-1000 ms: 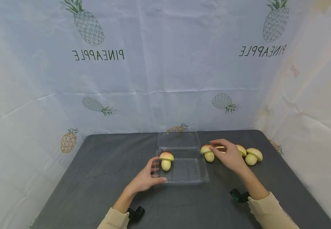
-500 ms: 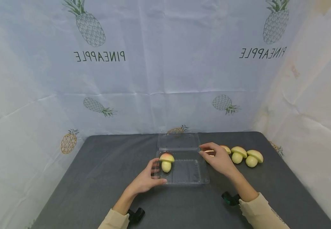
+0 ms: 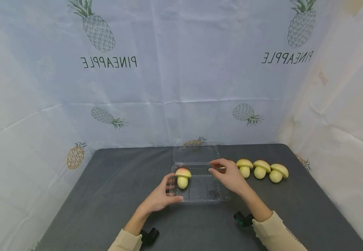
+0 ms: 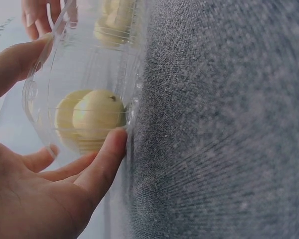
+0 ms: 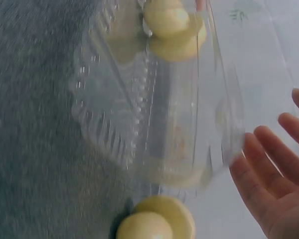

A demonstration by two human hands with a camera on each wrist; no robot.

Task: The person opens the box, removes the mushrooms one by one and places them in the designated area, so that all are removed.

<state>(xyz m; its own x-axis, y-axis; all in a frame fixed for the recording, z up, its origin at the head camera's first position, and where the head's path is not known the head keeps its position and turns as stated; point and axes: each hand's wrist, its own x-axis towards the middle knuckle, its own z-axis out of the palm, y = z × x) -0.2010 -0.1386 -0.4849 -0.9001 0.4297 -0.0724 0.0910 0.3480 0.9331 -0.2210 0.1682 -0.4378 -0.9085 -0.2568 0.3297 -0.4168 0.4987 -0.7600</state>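
A clear plastic clamshell box lies with its lid folded back, and a yellow mushroom-shaped piece with a red-blushed cap sits at its left end. My left hand holds the box's near left corner, thumb on the front edge, fingers along the left wall. Above the box's right side is my right hand. Its thumb and fingers are apart, and the right wrist view shows nothing in that hand. Behind it another mushroom-shaped piece is mostly hidden; the right wrist view shows a piece outside the box.
Several more mushroom-shaped pieces stand in a row right of the box. The dark tabletop ends at a white pineapple-print curtain behind and at both sides. The transparent lid lies toward the back edge.
My right hand has moved left from over the row of pieces to the box's right side, uncovering pieces in the row. My left hand and the piece in the box stay put.
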